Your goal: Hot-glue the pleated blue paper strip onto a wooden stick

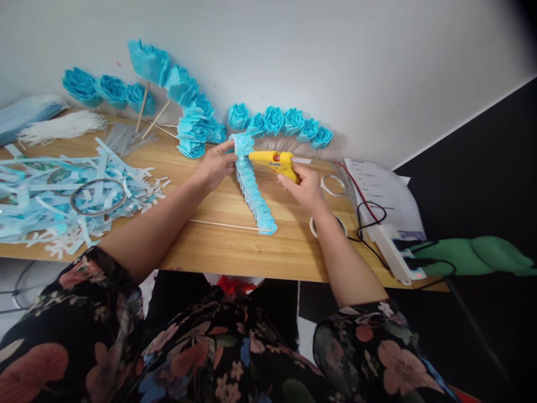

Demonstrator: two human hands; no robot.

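A long pleated blue paper strip (pixel 253 193) lies on the wooden table, slanting from its top end down to a thin stick (pixel 226 225) near the front. My left hand (pixel 216 165) pinches the strip's upper left edge between thumb and fingers. From the right, my right hand (pixel 305 184) is wrapped round the handle of a yellow glue gun (pixel 272 159), whose nozzle points left and meets the upper part of the strip. A clear glue stick juts from the gun's back end.
Blue paper flowers (pixel 273 120) line the wall, some on sticks. Cut paper strips (pixel 54 196) and a ring (pixel 98 197) cover the left. Tape rolls (pixel 333 184), papers (pixel 384 193), cables and a power strip (pixel 394 254) lie at right.
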